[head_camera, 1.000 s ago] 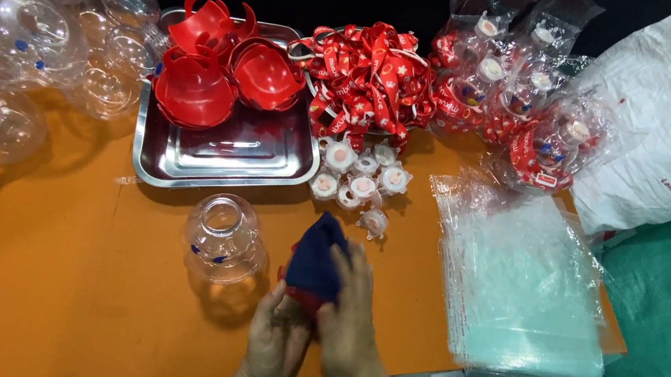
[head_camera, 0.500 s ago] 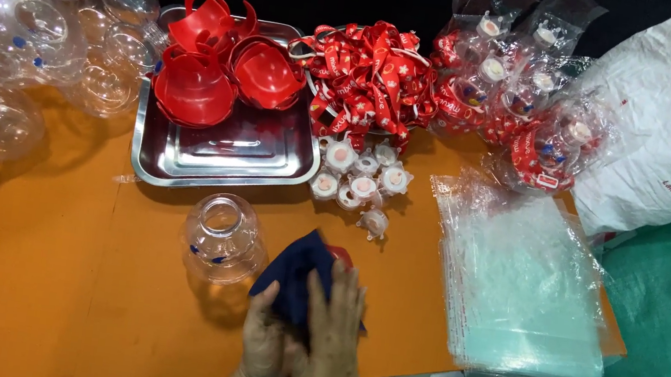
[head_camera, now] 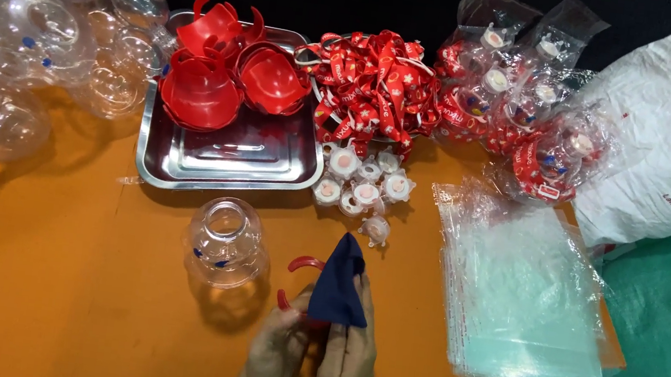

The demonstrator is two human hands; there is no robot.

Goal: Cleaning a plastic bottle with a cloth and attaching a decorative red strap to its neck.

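Both hands sit at the lower centre of the frame, wrists cut off by the bottom edge. The left hand and right hand together pinch a dark blue cloth over a red plastic piece, mostly hidden beneath it. The cloth's long axis runs bottom to top, its tip pointing toward the steel tray. A clear bottle stands just left of it.

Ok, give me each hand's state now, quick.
Left hand: closed on the curved red plastic piece.
Right hand: closed on the dark blue cloth, pressed against that piece.
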